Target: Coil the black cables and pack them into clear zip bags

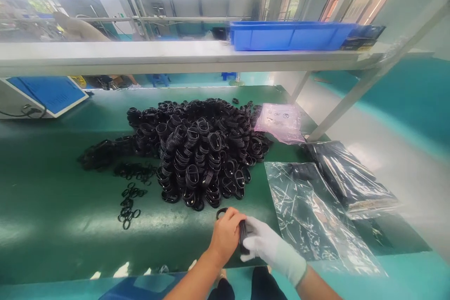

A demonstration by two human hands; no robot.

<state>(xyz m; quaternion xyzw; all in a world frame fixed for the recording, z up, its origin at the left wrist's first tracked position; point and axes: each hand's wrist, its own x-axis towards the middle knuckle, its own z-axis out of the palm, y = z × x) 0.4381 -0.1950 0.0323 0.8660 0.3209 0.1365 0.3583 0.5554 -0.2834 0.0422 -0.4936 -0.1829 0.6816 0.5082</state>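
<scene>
Near the front edge of the table, my bare left hand point(227, 234) and my white-gloved right hand point(269, 246) close from both sides around a coiled black cable point(243, 234). A black loop point(221, 212) shows just beyond my left fingers; whether it belongs to the same coil I cannot tell. Ahead of my hands rises a large heap of coiled black cables point(191, 150). Left of the heap, small black rings point(129, 204) lie loose on the green tabletop point(63, 211).
Flat clear plastic bags point(305, 211) and a stack of bagged black goods point(348, 176) lie to the right. Behind them is a pink plastic bag point(280, 122). A shelf point(140, 56) crosses above, bearing blue bins point(291, 36). A blue-and-grey machine point(45, 96) stands back left.
</scene>
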